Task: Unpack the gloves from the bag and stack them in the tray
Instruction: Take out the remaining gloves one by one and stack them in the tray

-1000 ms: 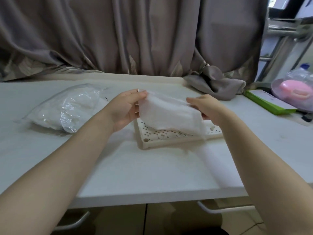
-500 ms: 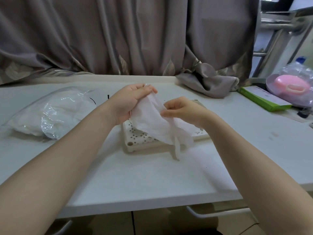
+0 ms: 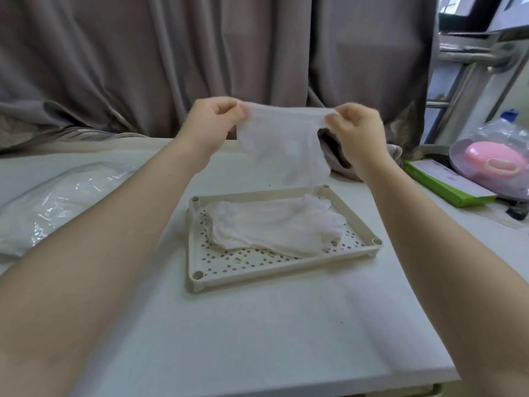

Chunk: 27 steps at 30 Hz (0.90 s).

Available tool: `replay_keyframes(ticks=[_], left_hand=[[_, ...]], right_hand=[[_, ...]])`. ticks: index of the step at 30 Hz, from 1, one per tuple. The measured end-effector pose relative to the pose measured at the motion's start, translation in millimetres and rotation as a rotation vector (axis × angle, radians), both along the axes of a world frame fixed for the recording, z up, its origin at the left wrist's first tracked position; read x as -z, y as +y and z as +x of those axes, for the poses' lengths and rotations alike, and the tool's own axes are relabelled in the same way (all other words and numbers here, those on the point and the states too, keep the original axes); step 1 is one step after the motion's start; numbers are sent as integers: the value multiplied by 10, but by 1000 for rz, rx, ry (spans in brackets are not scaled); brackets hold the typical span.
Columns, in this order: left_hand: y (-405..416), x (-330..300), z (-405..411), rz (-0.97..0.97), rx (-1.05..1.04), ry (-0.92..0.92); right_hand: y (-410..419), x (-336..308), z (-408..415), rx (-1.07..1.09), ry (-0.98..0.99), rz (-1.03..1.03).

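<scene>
- Your 2 hands are raised above the table, and between them they stretch 1 thin white glove by its top edge.
- Your left hand pinches the glove's left corner, fingers curled onto the thumb.
- Your right hand pinches the right corner the same way, fingers curled down over it.
- The held glove hangs in the air above the far edge of the tray, clear of it; its lower part is blurred, so its fingers cannot be counted.
- 1 beige perforated tray sits flat on the table, with 4 round corner sockets showing.
- Inside the tray lies a pile of white gloves, spread across the far and middle part; the layers blend together, so you cannot tell how many there are.
- 1 clear plastic bag lies at the left of the table, well apart from the tray, with white material visible inside.
- At the right you have 1 green box and 1 pink object under clear plastic.
- A grey curtain hangs behind the table.
</scene>
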<state>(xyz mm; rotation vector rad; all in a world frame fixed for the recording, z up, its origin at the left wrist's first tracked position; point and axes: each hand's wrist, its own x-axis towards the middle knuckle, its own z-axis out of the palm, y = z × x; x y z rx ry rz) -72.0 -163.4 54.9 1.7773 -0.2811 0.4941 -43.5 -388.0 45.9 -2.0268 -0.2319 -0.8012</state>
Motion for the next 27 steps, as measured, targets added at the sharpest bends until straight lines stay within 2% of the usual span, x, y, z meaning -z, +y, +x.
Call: replay_keyframes(ticks=[2, 4, 7, 12, 14, 18, 22, 25, 27], left_hand=[[-11, -10, -2, 23, -2, -60], [29, 112, -19, 137, 38, -13], [105, 437, -74, 404, 84, 113], [212, 799, -196, 692, 70, 200], [252, 865, -235, 769, 89, 206], [292, 912, -343, 804, 122, 121], [370, 1009, -350, 932, 152, 178], [324, 1009, -323, 1031, 57, 262], [245, 931, -302, 1043, -46, 172]], right_hand=[[-9, -47, -92, 49, -86, -109], [-36, 37, -202, 12, -80, -258], [-80, 360, -315, -93, 33, -491], [-110, 809, -485, -238, 181, -819], [-91, 854, -568, -277, 201, -871], [-45, 897, -696, -318, 258, -896], [-39, 927, -674, -278, 290, -1104], [28, 902, -644, -201, 279, -1020], [83, 877, -605, -98, 142, -976]])
